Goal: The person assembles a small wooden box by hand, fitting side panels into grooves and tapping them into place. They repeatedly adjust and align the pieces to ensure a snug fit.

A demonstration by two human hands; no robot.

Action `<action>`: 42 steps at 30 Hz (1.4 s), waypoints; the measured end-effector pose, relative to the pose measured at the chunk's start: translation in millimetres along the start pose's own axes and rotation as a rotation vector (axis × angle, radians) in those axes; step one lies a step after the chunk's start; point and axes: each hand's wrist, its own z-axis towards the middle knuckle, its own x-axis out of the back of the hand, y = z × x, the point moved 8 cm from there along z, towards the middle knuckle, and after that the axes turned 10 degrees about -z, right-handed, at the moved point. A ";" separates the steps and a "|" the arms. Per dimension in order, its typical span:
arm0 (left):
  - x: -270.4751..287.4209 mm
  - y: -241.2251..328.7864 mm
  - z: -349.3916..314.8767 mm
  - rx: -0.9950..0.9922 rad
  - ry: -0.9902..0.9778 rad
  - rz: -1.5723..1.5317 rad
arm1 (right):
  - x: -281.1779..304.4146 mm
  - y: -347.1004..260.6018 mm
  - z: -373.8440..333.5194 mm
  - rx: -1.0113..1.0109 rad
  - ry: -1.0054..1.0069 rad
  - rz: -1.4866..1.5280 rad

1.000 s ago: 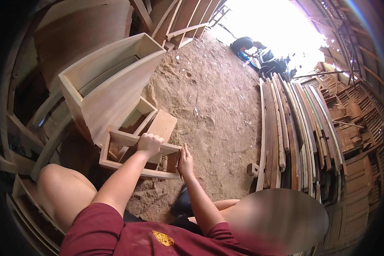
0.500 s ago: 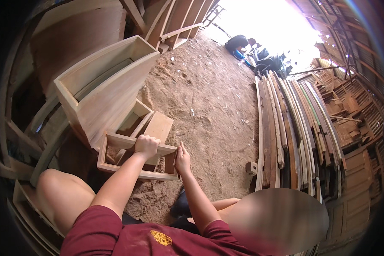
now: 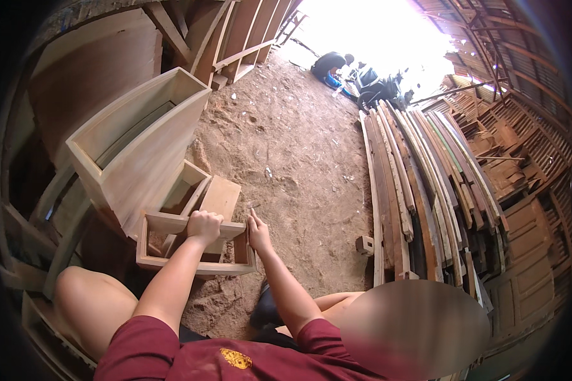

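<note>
A small open wooden frame (image 3: 197, 270) with a crosspiece inside lies tilted in front of my knees. My left hand (image 3: 204, 227) is closed round its far rail, near the middle. At the frame's right end my right hand (image 3: 258, 233) lies along the outer face with its fingers stretched out. Whether something thin sits under that palm is hidden. Just beyond my left hand a flat wooden board (image 3: 221, 198) leans by another wooden frame (image 3: 187, 181). A tall open wooden box (image 3: 149, 149) stands at the left, behind them.
Stacked timber planks (image 3: 407, 197) run along the right, with a small wood block (image 3: 365, 246) beside them. Sandy ground (image 3: 286, 159) lies between. Shelf-like wooden frames (image 3: 241, 47) stand at the far left. A person (image 3: 329, 66) crouches near the bright opening. Panelled doors (image 3: 524, 247) lean at the right.
The whole view has shifted, so most things sit further left in the picture. My left hand keeps its grip on the frame, and my right hand stays at its right end.
</note>
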 end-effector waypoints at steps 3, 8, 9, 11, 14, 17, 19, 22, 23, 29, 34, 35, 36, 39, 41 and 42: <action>2.9 -13.6 -1.2 0.022 0.004 0.015 | -15.1 -2.0 7.7 -0.069 -0.096 0.003; -3.1 -10.7 -2.6 0.016 -0.001 0.001 | -8.3 7.3 -15.2 0.090 0.039 0.055; -3.9 -13.4 -1.9 0.035 -0.020 0.010 | -8.0 3.2 -11.5 0.107 0.036 0.044; -1.8 -13.0 1.6 0.037 -0.017 0.016 | -8.5 2.7 -4.4 0.083 0.010 0.071; -5.5 -13.2 -1.1 0.053 -0.052 -0.004 | -13.1 4.0 14.1 -0.025 -0.077 0.181; -7.4 -20.5 -3.5 0.049 -0.034 0.000 | -17.4 12.4 -0.8 0.031 -0.017 0.257; -5.6 -23.5 -2.0 0.046 -0.016 0.013 | -15.6 17.7 -9.0 0.070 0.071 0.206; -7.6 -16.7 -1.4 0.051 -0.019 0.023 | -9.7 11.6 5.9 0.045 -0.004 0.086; -7.5 -12.2 0.9 0.046 -0.021 0.023 | -6.0 13.7 14.8 0.048 -0.006 0.141; -5.1 -23.4 -6.3 0.054 0.008 0.028 | -16.7 12.9 2.3 0.003 0.021 0.237; -4.2 -14.7 -1.4 0.060 -0.015 -0.003 | -5.6 9.7 0.2 0.001 0.004 0.112; -4.3 -12.6 -1.1 0.063 -0.019 -0.006 | -4.0 4.9 4.8 0.022 -0.007 0.171; -4.1 -9.9 1.8 0.062 -0.019 -0.010 | -4.1 11.5 8.5 0.009 -0.010 0.217; -3.2 -14.7 -1.1 0.050 0.002 -0.006 | -11.4 11.0 8.8 -0.015 -0.020 0.313; -3.1 -21.2 -6.5 0.049 0.011 0.007 | -13.8 7.2 -11.4 -0.002 -0.020 0.281; -2.7 -22.1 -7.1 0.053 0.014 0.014 | -14.4 6.3 -19.9 0.008 -0.018 0.262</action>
